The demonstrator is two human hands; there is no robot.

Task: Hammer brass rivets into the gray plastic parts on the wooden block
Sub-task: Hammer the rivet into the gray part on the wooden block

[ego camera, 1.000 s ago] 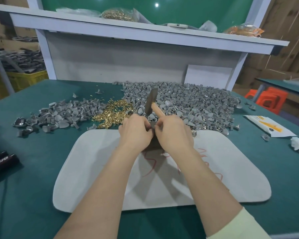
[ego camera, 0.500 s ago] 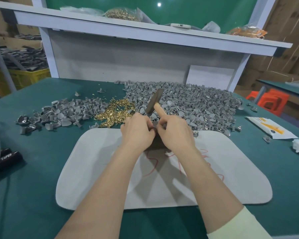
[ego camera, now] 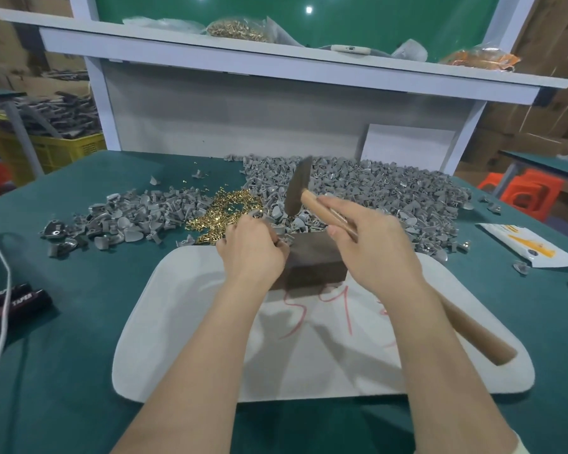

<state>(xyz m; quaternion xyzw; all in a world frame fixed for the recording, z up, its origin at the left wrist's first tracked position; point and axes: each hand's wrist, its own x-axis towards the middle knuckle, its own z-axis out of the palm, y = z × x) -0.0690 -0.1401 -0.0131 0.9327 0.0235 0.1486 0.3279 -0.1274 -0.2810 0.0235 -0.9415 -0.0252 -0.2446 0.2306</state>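
Bench: green mat (ego camera: 79, 322) carrying wooden block (ego camera: 312, 260).
Right hand (ego camera: 374, 250): gripping hammer (ego camera: 297, 191), swinging clear, uncovering block.
Left hand (ego camera: 253, 250): likely pinching gray plastic part (ego camera: 281, 243).
Meaning: strike probably coming.

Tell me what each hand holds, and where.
Right hand grips the hammer by its wooden handle, near the head. Left hand curls at the wooden block; its hold cannot be told.

**Hammer poised over the wooden block**

The right grip (ego camera: 374, 247) held the hammer (ego camera: 297, 186) by its handle, head tilted above the wooden block (ego camera: 315, 260). The left grip (ego camera: 253, 250) curled against the block's left top corner.
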